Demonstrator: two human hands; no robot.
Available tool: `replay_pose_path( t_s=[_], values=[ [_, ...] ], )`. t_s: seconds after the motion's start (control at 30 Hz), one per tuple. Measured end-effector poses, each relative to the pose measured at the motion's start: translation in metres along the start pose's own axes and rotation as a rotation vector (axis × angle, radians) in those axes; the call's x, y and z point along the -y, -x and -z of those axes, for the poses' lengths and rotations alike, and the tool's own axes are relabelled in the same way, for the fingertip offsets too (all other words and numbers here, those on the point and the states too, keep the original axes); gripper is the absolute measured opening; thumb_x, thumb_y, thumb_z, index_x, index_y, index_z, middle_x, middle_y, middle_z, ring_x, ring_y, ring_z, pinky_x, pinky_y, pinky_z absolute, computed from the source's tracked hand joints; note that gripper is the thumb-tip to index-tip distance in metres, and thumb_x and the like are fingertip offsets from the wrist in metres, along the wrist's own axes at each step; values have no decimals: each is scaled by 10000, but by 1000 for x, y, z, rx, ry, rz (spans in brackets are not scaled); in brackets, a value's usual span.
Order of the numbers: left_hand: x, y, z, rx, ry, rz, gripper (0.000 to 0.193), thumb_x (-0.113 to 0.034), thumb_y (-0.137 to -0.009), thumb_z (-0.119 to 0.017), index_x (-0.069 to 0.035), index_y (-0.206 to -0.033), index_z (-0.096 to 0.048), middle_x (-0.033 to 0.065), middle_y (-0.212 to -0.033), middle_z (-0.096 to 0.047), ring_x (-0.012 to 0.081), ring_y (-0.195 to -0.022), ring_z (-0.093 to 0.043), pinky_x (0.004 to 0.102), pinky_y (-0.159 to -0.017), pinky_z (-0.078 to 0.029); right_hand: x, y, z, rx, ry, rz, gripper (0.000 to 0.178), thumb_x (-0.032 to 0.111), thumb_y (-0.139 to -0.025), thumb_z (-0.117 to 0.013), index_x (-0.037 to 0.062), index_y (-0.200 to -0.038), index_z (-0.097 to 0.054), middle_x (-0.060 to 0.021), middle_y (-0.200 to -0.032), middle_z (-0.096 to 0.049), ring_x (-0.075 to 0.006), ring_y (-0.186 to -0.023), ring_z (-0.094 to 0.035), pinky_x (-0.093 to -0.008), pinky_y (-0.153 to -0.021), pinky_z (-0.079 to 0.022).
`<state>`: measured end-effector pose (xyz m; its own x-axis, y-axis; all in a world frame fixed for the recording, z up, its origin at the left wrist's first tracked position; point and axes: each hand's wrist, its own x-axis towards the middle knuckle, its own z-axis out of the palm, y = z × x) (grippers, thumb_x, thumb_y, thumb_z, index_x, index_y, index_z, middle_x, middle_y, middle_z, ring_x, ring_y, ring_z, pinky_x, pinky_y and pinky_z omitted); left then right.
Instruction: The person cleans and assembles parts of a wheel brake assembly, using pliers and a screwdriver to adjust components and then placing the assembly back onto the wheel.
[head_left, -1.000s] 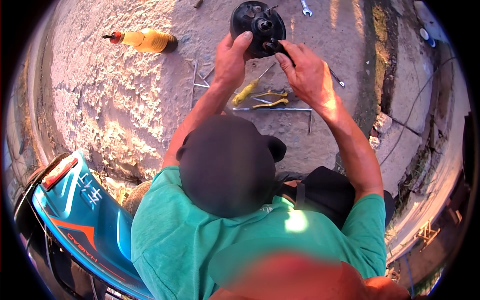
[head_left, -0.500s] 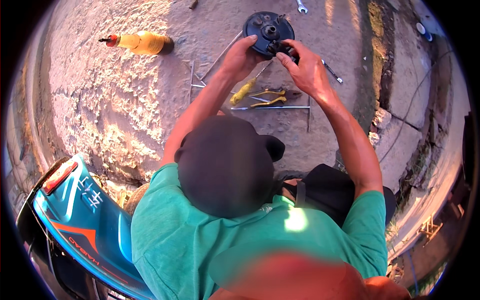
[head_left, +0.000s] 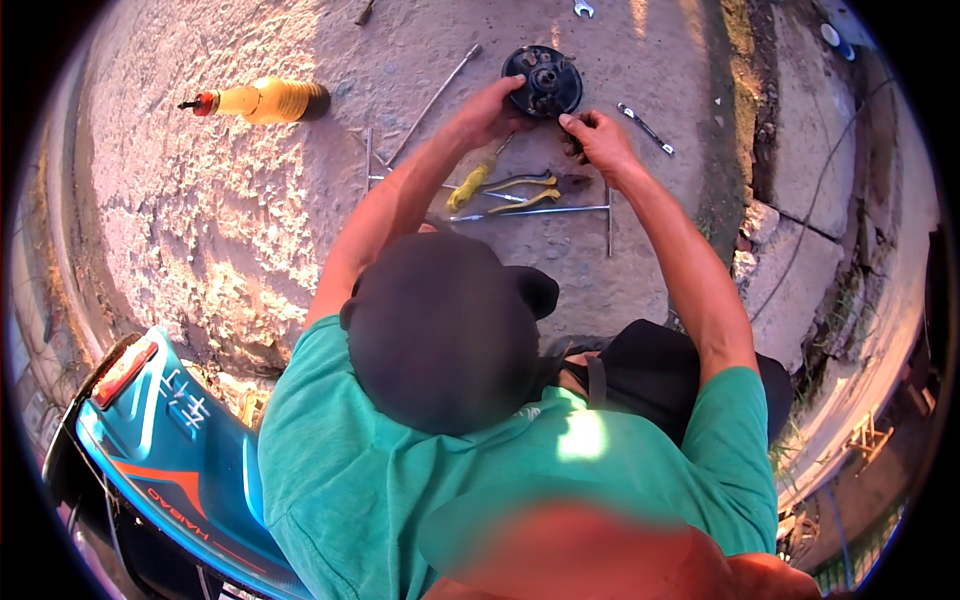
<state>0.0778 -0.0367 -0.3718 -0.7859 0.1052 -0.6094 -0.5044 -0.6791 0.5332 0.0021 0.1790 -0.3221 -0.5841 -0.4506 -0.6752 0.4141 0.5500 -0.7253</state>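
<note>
I hold a round part [head_left: 541, 88]: black, metal-looking, mostly dull, face uneven. Ground [head_left: 200, 200] under it: rough, flaking, concrete-like. T-handle wrench [head_left: 560, 210]: bare metal, smooth, slight shine. Screwdriver handle [head_left: 466, 188]: yellow, plastic-looking. Pliers [head_left: 538, 198]: grips coated yellow. Bottle [head_left: 285, 101]: translucent plastic, ribbed. My shirt [head_left: 340, 450]: matt cloth. Cap [head_left: 440, 330]: matt, dark cloth. Side panel [head_left: 215, 450]: glossy blue plastic.

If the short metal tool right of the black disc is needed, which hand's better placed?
Probably the right hand: it is closer to the short metal tool, while the left hand holds the black disc.
</note>
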Motion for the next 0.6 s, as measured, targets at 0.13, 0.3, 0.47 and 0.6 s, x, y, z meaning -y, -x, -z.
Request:
replay_pose_path(
  t_s=[0.13, 0.3, 0.47, 0.6],
  values=[
    [-25, 10, -17, -241, -576, 69, 668, -574, -1017, -538, 53, -1204, -677, 186, -1061, -745, 295, -874, -742, 429, -780, -594, -10, 0, -1, -1, -6, -74, 372, 396, -993, -699, 26, -1026, -670, -54, -892, -724, -129, -685, -636, -304, -590, -514],
    [-34, 9, 12, -392, -948, 57, 776, -664, -987, -523, 76, -1065, -745, 158, -900, -740, 251, -794, -711, 398, -710, -548, -3, -4, -24, -45, 1, -54, 407, 420, -974, -703, 14, -998, -690, -60, -811, -734, -155, -644, -674, -329, -578, -536],
    [-44, 15, -2, -464, -1100, 98, 765, -659, -991, -510, 63, -1075, -748, 147, -889, -733, 245, -793, -697, 389, -741, -540, -5, -2, -24, -109, 79, 51, 411, 415, -961, -707, 4, -980, -691, -80, -810, -740, -169, -673, -713, -339, -600, -552],
    [-50, 48, -14, -457, -1117, 101, 745, -671, -956, -554, 42, -1037, -755, 187, -908, -752, 311, -883, -731, 426, -808, -555, 2, 2, -22, -119, 145, 6, 401, 408, -956, -705, 7, -977, -700, -94, -821, -746, -183, -676, -722, -355, -609, -554]
  ],
)
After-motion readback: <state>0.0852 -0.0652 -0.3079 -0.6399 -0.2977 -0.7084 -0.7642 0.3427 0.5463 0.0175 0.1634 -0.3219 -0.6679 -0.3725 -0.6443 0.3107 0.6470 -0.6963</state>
